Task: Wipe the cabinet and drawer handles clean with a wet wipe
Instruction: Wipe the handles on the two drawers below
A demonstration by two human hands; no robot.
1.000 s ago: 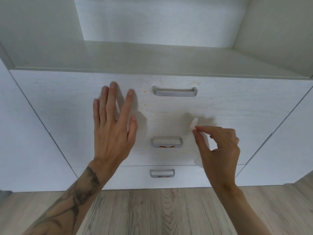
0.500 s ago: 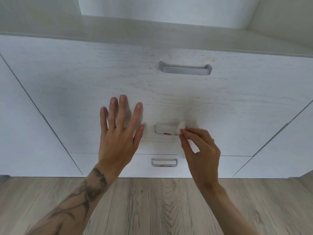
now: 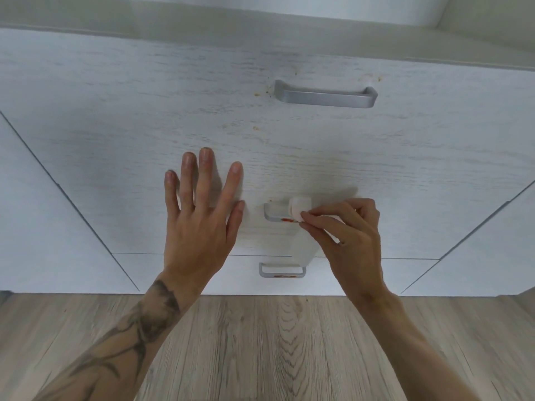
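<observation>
Right hand [image 3: 351, 235] pinches a folded wipe [image 3: 299, 208] at its fingertips, pressed on the right end of the middle handle [image 3: 276, 214], likely so the pad's edge can scrub the red smear [image 3: 286, 219] just left of the fingers. Left hand [image 3: 199, 218] is flat and spread, holding nothing, on the drawer front [image 3: 144, 111] just left of that handle, probably bracing the drawer. Top handle [image 3: 324, 95] sits well above the right hand, bottom handle [image 3: 282, 270] just below it, also red-marked, so not yet wiped.
</observation>
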